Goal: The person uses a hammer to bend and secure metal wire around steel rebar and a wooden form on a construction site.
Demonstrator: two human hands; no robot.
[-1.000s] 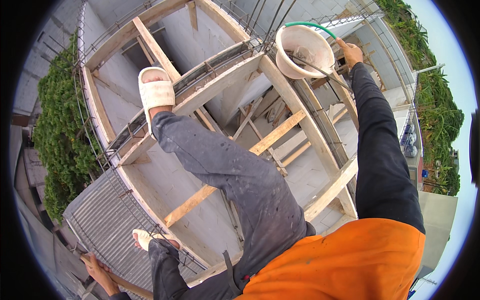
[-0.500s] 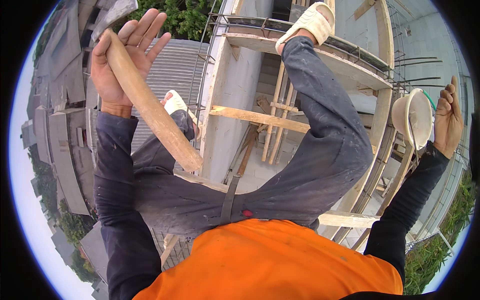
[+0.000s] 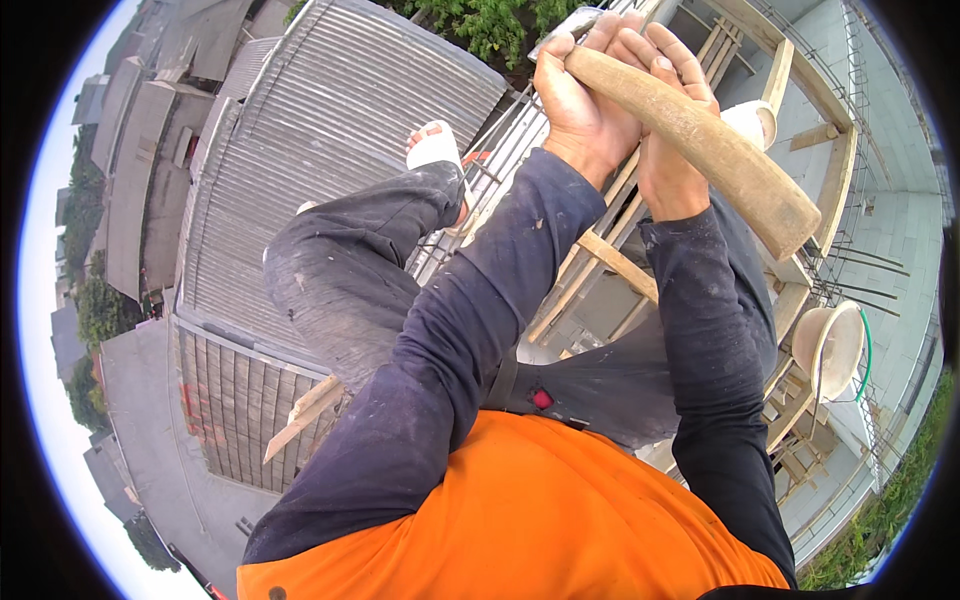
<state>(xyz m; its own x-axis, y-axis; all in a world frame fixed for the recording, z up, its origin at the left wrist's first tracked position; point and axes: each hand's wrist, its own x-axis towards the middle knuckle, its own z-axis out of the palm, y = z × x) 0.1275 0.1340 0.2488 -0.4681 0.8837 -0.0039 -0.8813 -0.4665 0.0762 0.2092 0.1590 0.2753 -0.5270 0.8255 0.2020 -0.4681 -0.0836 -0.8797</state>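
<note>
A wooden-handled tool [image 3: 700,130] with a metal head, mostly hidden, lies diagonally across my raised hands. My left hand [image 3: 580,115] holds it near the head between thumb and palm, its fingers stretched upward. Just beside it, partly behind the handle, is my right hand [image 3: 672,175], fingers loosely curved and apart. At the right sits a white bucket [image 3: 828,345] with a green curved handle.
Below me are timber formwork beams [image 3: 615,268], rebar cages and drops into block-walled rooms [image 3: 890,200]. A corrugated metal roof [image 3: 260,250] spreads at the left. My sandalled feet [image 3: 435,150] are up among the frames; a broken plank [image 3: 300,415] juts out lower left.
My left hand has carried the tool up and rightward. My right hand, earlier at the bucket, has moved in beside the left. The view has turned toward the roof.
</note>
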